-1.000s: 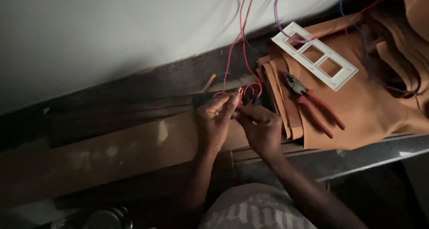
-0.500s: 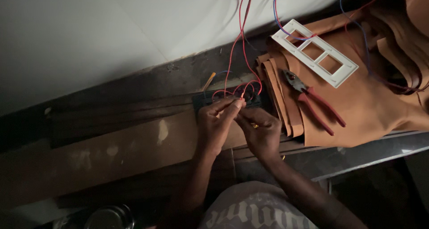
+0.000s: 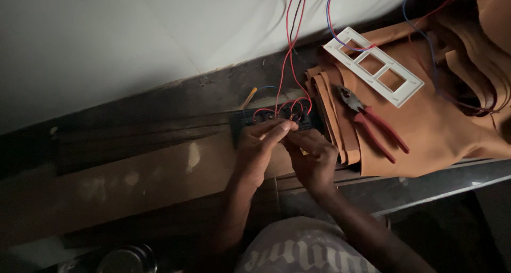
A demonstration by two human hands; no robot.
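Observation:
Both of my hands meet over a dark switch module [image 3: 250, 119] lying on a wooden board. My left hand [image 3: 259, 148] pinches the looped red wires [image 3: 290, 70] at the module with thumb and forefinger. My right hand [image 3: 314, 158] is curled just to the right of it, fingers closed at the same spot; a small yellowish item shows between them, too dim to identify. The red wires run up from the module toward the white wall.
Red-handled pliers [image 3: 372, 123] and a white three-window switch frame [image 3: 373, 66] lie on a folded brown cloth [image 3: 442, 124] to the right. A yellow-handled tool [image 3: 248, 98] lies behind the module. Blue wires trail over the cloth. A round metal tin [image 3: 125, 259] sits at bottom left.
My hands have stayed at the module with only small finger movements on the red wires. The view has shifted slightly.

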